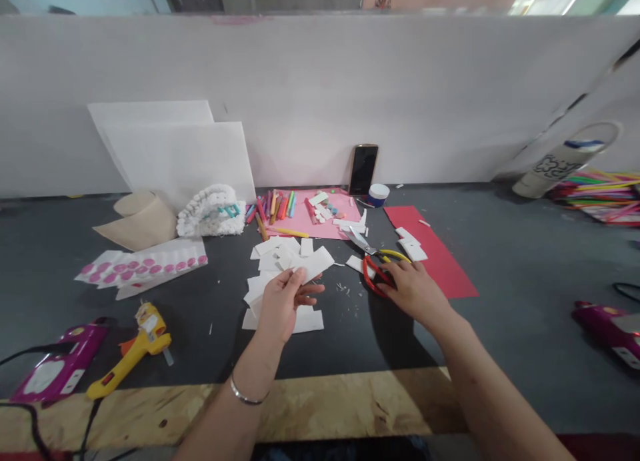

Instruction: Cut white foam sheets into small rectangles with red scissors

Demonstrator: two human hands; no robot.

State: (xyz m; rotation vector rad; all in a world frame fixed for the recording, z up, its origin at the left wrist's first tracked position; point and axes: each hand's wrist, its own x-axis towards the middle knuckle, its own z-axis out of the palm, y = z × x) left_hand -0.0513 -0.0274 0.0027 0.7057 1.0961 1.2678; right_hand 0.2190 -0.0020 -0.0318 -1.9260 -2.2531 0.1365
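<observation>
Between the thumb and fingers of my left hand is a flat white strip, which looks like card or foam. Beneath that hand lies a loose pile of similar white pieces. My right hand has its fingers curled over the handles of a pair of scissors, one handle red and one yellow. The scissor blades point away toward the back left, just above the dark tabletop or on it; I cannot tell which. A white piece lies beside the scissors, with small white scraps around.
A red sheet carries white pieces. Behind are a pink sheet with crayons, a phone and a small jar. At left sit a yellow glue gun, corded purple device and white fluffy object. A bottle stands right.
</observation>
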